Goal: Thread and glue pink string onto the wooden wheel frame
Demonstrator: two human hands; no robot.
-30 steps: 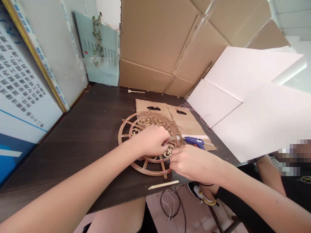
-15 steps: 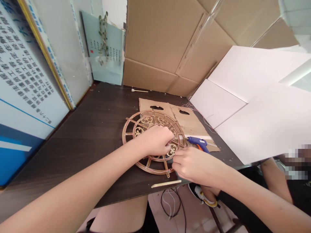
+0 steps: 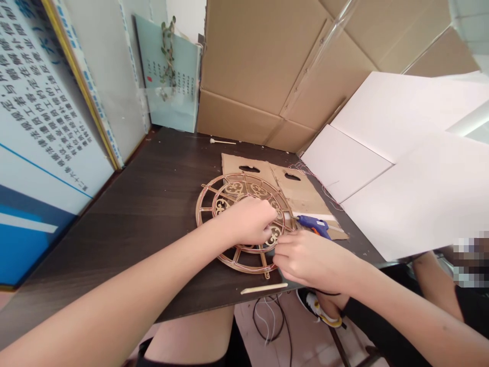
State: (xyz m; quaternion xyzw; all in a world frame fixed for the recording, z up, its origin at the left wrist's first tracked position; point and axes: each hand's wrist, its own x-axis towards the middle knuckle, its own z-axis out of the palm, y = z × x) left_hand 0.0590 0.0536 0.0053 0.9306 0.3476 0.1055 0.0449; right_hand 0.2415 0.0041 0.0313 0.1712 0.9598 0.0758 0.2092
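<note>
A round wooden openwork frame (image 3: 205, 209) with scrollwork inserts lies on the dark table, partly over a flat piece of cardboard. Thin reddish wire seems to run along its rings. My left hand (image 3: 252, 220) rests over the middle of the frame, fingers curled closed; what they hold, if anything, is hidden. At the frame's right front edge my right hand (image 3: 305, 257) is closed in a pinch, its fingertips near the inner ring. I cannot make out what is between them. Just beyond that hand lies a blue glue gun (image 3: 314, 224), its nozzle toward the frame.
The cardboard piece (image 3: 309, 191) has two cut-out holes. A pale stick (image 3: 264, 289) lies by the table's front edge, and a cotton-tipped stick (image 3: 222, 141) at the back. Cardboard and white panels stand behind and right. Another person sits at the right; cables (image 3: 283, 318) hang below.
The whole view has shifted slightly, so things appear a little farther right. Both hands keep nearly the same pose over the frame.
</note>
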